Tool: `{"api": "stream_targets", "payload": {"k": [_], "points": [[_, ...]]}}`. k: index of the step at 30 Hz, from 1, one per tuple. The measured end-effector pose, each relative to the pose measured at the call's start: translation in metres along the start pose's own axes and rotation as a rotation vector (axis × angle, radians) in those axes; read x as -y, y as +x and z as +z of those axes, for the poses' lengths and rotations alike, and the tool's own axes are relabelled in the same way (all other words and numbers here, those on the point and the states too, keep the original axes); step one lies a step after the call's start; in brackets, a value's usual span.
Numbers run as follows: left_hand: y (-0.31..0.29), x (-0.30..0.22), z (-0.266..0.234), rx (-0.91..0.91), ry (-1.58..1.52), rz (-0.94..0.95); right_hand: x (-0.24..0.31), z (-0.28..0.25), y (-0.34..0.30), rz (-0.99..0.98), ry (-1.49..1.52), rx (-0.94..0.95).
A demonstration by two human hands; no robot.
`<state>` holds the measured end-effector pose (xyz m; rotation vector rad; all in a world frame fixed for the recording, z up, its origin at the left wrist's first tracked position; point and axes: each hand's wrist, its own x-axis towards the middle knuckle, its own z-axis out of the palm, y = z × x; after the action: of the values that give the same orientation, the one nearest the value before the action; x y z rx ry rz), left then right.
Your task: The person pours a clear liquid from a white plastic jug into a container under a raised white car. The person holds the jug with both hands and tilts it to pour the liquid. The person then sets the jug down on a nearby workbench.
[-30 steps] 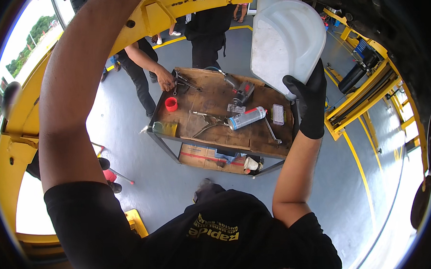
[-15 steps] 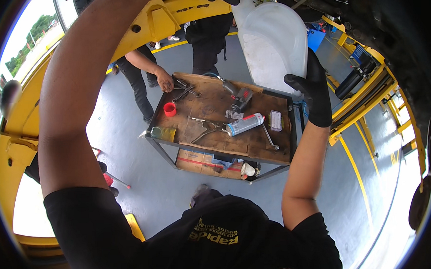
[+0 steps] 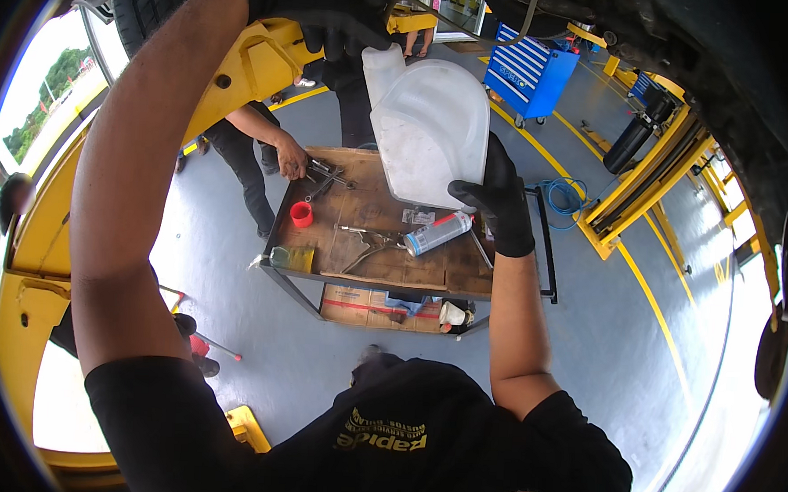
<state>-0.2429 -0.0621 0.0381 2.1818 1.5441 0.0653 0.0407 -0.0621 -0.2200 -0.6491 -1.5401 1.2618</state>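
Note:
A whitish translucent plastic fluid reservoir (image 3: pixel 430 129) with a short neck hangs in front of me, above a tool cart. My right hand (image 3: pixel 502 198), in a black glove, grips its lower right edge, thumb across the near face. At the top, my left hand (image 3: pixel 342 24), also gloved in black, has its curled fingers against the neck; part of that hand is lost in the dark. Below, on the cardboard-covered cart top (image 3: pixel 324 243), lie a blue and white spray can (image 3: pixel 438 233), pliers (image 3: pixel 365 245) and a red cup-shaped piece (image 3: pixel 301 214).
Another person's hand (image 3: pixel 292 160) touches wrenches (image 3: pixel 329 177) at the cart's far left. A yellow lift arm (image 3: pixel 252 64) passes beside my left forearm. A blue tool cabinet (image 3: pixel 526 71) stands behind at right, near a coiled blue hose (image 3: pixel 565 199). Dark vehicle underside (image 3: pixel 649 37) hangs overhead.
The reservoir has moved left and slightly down, with both my hands on it. It now covers part of the cart's far side, and the blue cabinet behind has come into fuller view.

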Motion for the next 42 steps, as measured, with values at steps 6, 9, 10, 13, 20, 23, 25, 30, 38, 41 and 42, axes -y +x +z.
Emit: {"api": "stream_targets", "payload": {"k": [6,9,10,13,20,23,25,30,38,41,42], "points": [[0.004,-0.01,0.029,-0.259,0.363,-0.064,-0.02,0.011,-0.005,-0.149,-0.001,0.053],[0.014,-0.001,0.037,-0.356,0.424,-0.022,-0.035,0.014,-0.004,-0.173,-0.001,0.051],[0.018,0.001,0.036,-0.34,0.441,-0.011,-0.039,0.015,-0.005,-0.17,0.016,0.035],[0.009,-0.001,0.042,-0.289,0.459,0.005,-0.044,0.025,-0.007,-0.142,0.049,0.039],[0.001,0.005,0.091,-0.529,0.36,0.125,-0.057,0.018,-0.012,-0.028,0.053,0.028],[-0.012,0.03,0.162,-0.865,-0.094,0.324,-0.065,0.01,-0.011,-0.048,0.03,0.02],[-0.014,0.048,0.219,-0.795,-0.636,0.23,-0.07,0.01,-0.013,-0.045,0.032,0.032],[0.035,0.081,0.31,-0.791,-1.05,0.338,-0.078,0.012,-0.002,-0.121,0.039,0.069],[0.05,0.117,0.281,-0.637,-1.276,0.448,-0.074,0.016,-0.006,0.057,-0.039,0.091],[0.038,0.119,0.262,-0.69,-1.16,0.299,-0.055,0.019,-0.005,-0.004,-0.227,0.123],[0.042,0.128,0.262,-0.707,-1.144,0.29,-0.044,0.022,-0.004,-0.004,-0.305,0.13]]}}
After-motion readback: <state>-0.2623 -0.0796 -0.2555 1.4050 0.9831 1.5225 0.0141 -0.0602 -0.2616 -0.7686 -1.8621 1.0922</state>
